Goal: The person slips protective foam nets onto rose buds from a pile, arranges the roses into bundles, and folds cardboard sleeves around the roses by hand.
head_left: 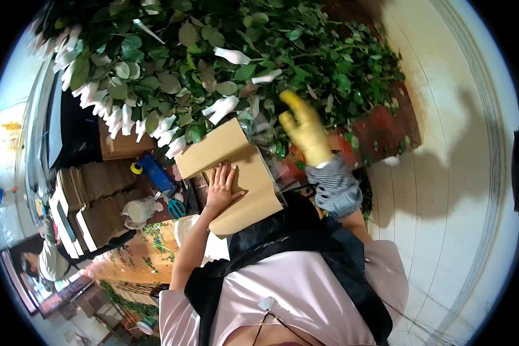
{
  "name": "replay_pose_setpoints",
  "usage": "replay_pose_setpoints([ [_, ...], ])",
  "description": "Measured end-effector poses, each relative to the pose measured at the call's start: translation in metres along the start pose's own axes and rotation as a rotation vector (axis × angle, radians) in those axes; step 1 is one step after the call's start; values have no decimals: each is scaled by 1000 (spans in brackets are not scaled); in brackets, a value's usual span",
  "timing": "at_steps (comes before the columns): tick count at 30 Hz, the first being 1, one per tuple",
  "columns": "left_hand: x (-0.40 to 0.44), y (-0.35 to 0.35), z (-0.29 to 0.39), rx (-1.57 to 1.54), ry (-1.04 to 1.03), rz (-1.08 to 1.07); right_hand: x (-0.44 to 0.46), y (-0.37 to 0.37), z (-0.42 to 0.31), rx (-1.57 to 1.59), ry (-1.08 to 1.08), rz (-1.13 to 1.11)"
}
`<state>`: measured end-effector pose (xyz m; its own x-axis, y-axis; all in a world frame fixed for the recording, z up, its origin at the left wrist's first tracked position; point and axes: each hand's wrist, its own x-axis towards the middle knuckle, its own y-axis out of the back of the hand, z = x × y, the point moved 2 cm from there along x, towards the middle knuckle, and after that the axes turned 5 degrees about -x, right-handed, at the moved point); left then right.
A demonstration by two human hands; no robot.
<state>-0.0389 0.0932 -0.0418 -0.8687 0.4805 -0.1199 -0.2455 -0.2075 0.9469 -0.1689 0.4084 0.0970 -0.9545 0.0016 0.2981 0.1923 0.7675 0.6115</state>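
Note:
My left hand (pixel 222 189) is bare and lies flat, fingers spread, on a sheet of corrugated cardboard (pixel 254 170) folded up along its sides. My right hand (pixel 307 130) wears a yellow glove, slightly blurred by motion. Its fingers are apart and nothing shows in them. It hovers at the near edge of a large heap of leafy green flower stems (pixel 328 63). Many stems end in white-wrapped flower heads, such as a white-sleeved bud (pixel 220 108) just beyond the cardboard. Clear plastic film (pixel 279 173) shows along the cardboard's right side.
Left of the cardboard are teal-handled scissors (pixel 176 207), a blue tool (pixel 157 173), a roll of clear tape (pixel 139 211) and stacked cardboard sheets (pixel 92 190). The red table edge (pixel 386 130) borders a tiled floor (pixel 444 230). Another person (pixel 52 262) is far left.

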Motion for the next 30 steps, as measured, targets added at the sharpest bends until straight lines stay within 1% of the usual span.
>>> replay_pose_setpoints([
  [1, 0, -2, -1, 10, -10, 18, 13, 24, -5, 66, -12, 70],
  [3, 1, 2, 0, 3, 0, 9, 17, 48, -19, 459, -109, -426],
  [5, 0, -1, -1, 43, -20, 80, 13, 56, -71, 665, 98, -996],
  [7, -3, -5, -6, -7, -4, 38, -10, 11, -85, 692, 320, -1334],
  [9, -4, 5, 0, -37, -9, 95, -32, -46, -90, 489, 428, -1464],
  [10, -7, 6, -2, -29, -2, 96, -38, -75, -85, 255, 389, -1545],
  [11, -8, 6, -5, -20, -16, 103, -61, -122, -46, 3, 638, -1219],
  [12, -8, 14, -5, -117, -34, 130, -69, -153, -26, -190, 714, -1088],
  [13, -10, 14, -12, -216, -50, 182, -62, -153, -42, -566, 648, -1202],
  [14, -17, 20, -18, -323, 63, 198, -71, -177, -22, -737, 667, -1244],
  [15, -29, 31, -22, -434, 177, 220, -76, -172, -23, -800, 746, -1173],
  [16, -43, 56, -22, -503, 410, 165, -80, -168, -25, -864, 819, -1098],
  [17, -61, 67, -27, -681, 410, 438, -80, -159, -39, -945, 761, -1221],
  [18, -82, 91, -34, -602, 402, 559, -89, -160, -25, -933, 844, -1083],
  [19, -108, 119, -36, -514, 400, 671, -96, -159, -30, -966, 862, -1040],
  [21, -163, 180, -54, -262, 564, 817, -96, -166, -32, -1060, 825, -1153],
  [22, -191, 197, -73, -148, 615, 944, -96, -169, -32, -1079, 812, -1184],
  [23, -220, 220, -90, 79, 630, 1111, -98, -169, -29, -1098, 788, -1218],
  [24, -240, 260, -96, 228, 707, 1156, -98, -171, -26, -1094, 801, -1211],
  [25, -262, 281, -113, 350, 794, 1145, -96, -171, -30, -1100, 807, -1212],
  [26, -280, 294, -133, 412, 1015, 1023, -94, -167, -40, -1099, 813, -1214],
  [27, -294, 310, -146, 483, 1136, 884, -93, -164, -45, -1097, 814, -1218],
  [29, -307, 327, -169, 285, 1235, 776, -95, -165, -45, -1158, 801, -1216],
  [30, -309, 331, -175, 215, 1271, 675, -96, -164, -48, -1161, 800, -1204],
])
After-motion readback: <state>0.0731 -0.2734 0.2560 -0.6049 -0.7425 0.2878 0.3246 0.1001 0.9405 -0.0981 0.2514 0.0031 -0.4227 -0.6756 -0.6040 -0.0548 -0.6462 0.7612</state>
